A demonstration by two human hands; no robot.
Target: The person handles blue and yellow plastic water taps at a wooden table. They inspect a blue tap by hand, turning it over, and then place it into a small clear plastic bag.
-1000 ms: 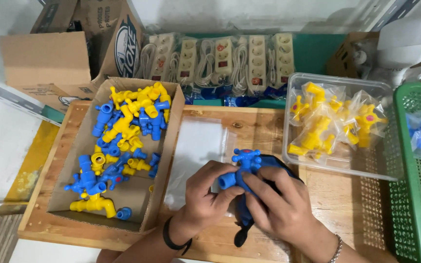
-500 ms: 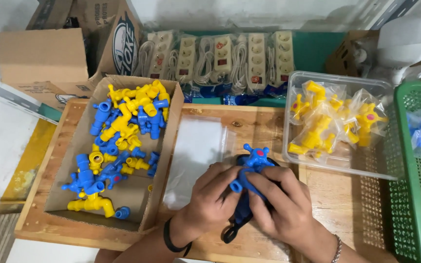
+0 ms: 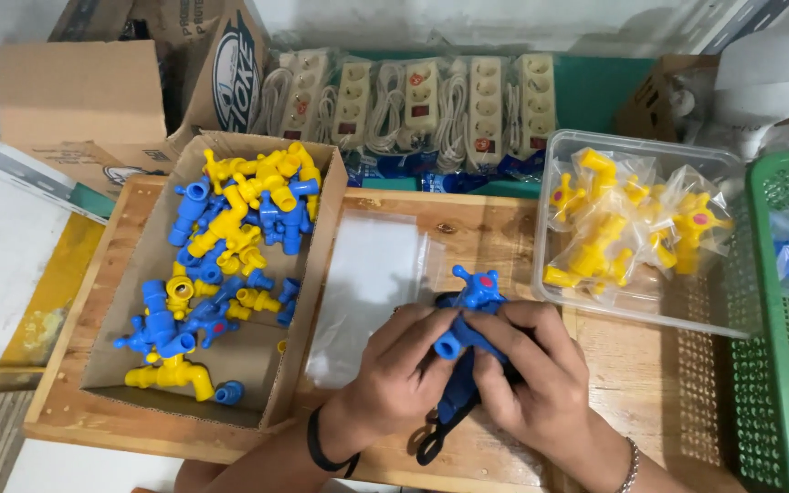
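Your desk (image 3: 495,242) is a wooden top that fills the mid frame. Along its back edge lies a row of white power strips (image 3: 413,105) in clear wrap, w/ a brown carton (image 3: 93,100) at back left. On the left of the desk sits an open cardboard box (image 3: 308,301), holding a heap of blue & yellow plastic taps (image 3: 230,237). At far right a green mesh basket (image 3: 778,365) has bagged blue parts inside; can't tell what they are. Just left of it, touching or nearly so, is a clear plastic tub (image 3: 559,146) w/ bagged yellow taps (image 3: 623,228). Between box and tub a stack of clear plastic bags (image 3: 372,274) lies flat on the wood.

In front centre, both your hands meet over the desk. Your left hand (image 3: 404,374), black band at the wrist, and your right hand (image 3: 531,379), thin bracelet at the wrist, have their fingers (image 3: 504,329) wrapped round one blue tap (image 3: 468,319). Its cross handle sticks up above the knuckles; its round spout end shows between the thumbs. Something dark hangs below the tap, under your palms, w/ a loop trailing onto the wood; can't tell what it is.
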